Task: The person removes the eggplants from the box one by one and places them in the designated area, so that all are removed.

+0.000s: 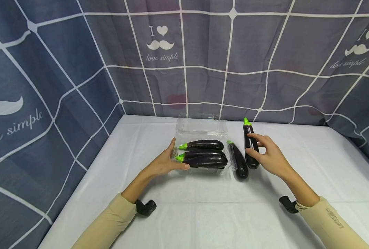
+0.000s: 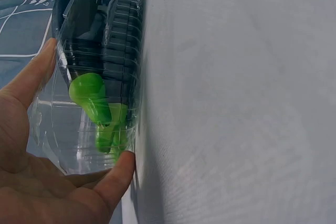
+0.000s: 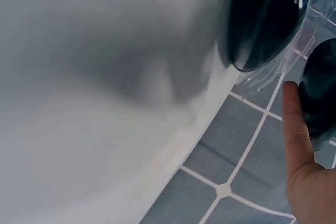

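A clear plastic clamshell box [image 1: 200, 128] lies on the table with its lid folded back. Three dark eggplants with bright green stem ends, the nearest one [image 1: 206, 161] included, lie crosswise in it. My left hand [image 1: 162, 162] grips the box's left end, thumb and fingers spread to either side of it in the left wrist view. To the right, my right hand [image 1: 273, 158] holds another eggplant [image 1: 249, 138] between thumb and fingers, green end away from me. One more eggplant [image 1: 241, 166] leans along the box's right edge, its green tip over the rim.
A white cloth [image 1: 200, 214] covers the table. Behind it and on the left hangs a grey-blue checked curtain [image 1: 209, 86] with white lines and printed words. Black wrist mounts [image 1: 145, 207] sit at both sleeves.
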{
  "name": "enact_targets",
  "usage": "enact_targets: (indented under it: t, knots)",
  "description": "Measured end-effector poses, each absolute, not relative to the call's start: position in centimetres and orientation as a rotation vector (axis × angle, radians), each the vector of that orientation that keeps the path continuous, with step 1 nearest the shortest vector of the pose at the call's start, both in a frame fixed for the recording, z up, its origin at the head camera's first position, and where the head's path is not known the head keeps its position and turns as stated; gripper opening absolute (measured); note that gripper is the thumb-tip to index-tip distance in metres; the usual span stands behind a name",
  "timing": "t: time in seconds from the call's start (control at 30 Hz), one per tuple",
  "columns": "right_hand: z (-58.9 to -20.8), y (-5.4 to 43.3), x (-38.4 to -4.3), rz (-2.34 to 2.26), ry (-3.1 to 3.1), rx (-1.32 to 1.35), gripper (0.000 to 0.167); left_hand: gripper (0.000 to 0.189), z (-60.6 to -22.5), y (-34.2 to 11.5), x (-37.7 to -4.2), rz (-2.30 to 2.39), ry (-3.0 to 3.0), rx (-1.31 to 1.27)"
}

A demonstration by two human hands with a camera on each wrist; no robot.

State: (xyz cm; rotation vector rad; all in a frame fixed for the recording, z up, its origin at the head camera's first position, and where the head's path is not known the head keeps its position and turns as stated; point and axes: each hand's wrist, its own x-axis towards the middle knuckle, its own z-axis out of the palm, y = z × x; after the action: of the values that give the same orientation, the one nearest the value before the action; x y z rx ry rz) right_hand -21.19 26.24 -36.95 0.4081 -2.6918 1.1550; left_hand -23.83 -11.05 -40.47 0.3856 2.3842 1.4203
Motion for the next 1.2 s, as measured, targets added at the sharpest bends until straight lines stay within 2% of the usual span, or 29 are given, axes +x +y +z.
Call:
enact_targets:
  t: [0.43, 0.9, 1.2]
  knots:
    - [-38.1, 28.1, -20.8, 1.148, -2.872, 0.349, 0.055, 0.131, -40.3, -11.0, -23.7, 1.431, 2.375, 0.39]
    - [-39.2, 28.2, -20.7, 1.164, -2.899, 0.441, 0.047, 0.131, -40.5, -10.8, -23.8, 1.449, 2.361, 0.378]
    - [-39.7, 28.2, -20.9, 1.109, -2.865, 0.464, 0.048, 0.131, -40.3, -11.0, -23.6, 1.448, 2.366, 0.381]
